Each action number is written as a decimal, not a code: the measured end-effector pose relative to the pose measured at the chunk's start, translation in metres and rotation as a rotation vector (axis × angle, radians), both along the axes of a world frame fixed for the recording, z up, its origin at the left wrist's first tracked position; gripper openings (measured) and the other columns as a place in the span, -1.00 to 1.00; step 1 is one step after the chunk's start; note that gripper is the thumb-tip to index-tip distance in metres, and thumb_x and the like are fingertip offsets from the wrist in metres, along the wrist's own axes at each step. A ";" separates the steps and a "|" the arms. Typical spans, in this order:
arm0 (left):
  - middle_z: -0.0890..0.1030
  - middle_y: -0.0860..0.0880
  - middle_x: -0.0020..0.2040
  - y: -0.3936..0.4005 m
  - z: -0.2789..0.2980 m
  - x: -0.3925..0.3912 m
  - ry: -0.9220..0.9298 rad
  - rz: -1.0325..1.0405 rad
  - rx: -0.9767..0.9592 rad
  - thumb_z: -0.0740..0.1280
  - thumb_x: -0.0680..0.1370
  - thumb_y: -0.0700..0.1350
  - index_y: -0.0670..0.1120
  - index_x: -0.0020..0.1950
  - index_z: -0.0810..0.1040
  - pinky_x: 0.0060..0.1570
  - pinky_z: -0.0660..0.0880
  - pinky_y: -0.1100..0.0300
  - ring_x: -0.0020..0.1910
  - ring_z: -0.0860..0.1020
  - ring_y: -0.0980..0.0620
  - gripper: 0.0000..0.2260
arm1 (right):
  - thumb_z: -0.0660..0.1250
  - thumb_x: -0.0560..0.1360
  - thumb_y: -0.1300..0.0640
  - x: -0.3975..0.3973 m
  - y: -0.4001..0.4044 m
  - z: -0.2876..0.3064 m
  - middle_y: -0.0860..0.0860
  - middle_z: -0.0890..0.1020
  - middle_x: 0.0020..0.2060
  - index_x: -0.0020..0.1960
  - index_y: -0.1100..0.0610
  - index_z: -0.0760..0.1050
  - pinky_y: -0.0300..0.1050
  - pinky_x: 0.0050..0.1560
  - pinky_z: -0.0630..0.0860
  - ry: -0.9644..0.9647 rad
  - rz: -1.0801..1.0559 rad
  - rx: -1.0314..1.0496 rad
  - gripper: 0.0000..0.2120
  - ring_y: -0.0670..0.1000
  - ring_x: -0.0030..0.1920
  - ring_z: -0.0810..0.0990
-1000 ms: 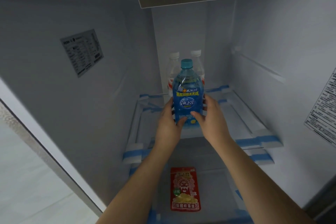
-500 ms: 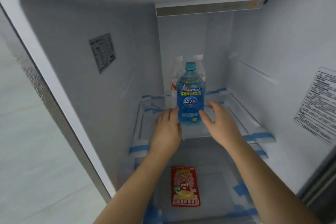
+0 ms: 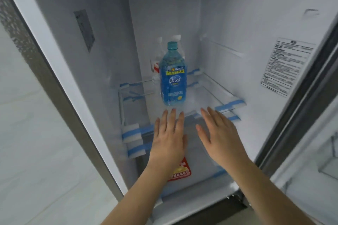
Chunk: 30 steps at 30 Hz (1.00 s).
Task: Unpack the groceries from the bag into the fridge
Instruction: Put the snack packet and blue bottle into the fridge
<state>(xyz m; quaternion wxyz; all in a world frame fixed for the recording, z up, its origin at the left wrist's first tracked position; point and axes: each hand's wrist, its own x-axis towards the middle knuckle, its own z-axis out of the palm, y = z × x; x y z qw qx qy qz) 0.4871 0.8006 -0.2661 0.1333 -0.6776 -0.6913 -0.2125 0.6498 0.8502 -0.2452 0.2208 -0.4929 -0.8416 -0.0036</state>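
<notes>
Your left hand (image 3: pixel 169 139) and right hand (image 3: pixel 222 139) are hovering released, fingers straight, just below the upright blue drink bottle (image 3: pixel 173 80) at frame centre, the left hand nearer.

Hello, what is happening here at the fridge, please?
A person is unpacking groceries into an open fridge. The blue bottle stands upright on the glass shelf, in front of two clear bottles. The left hand and right hand are open, close to it but holding nothing. A red snack packet lies on the shelf below.
</notes>
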 end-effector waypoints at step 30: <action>0.48 -0.17 0.41 -0.064 -0.077 0.253 0.168 -0.642 -0.216 0.16 0.55 0.15 -0.05 0.42 0.45 0.34 0.24 -0.22 0.39 0.44 -0.21 -0.50 | 0.04 0.62 -0.16 0.283 -0.181 -0.096 0.06 0.46 0.41 0.46 0.07 0.37 0.09 0.38 0.37 -0.033 -0.523 -0.140 -0.49 0.12 0.41 0.42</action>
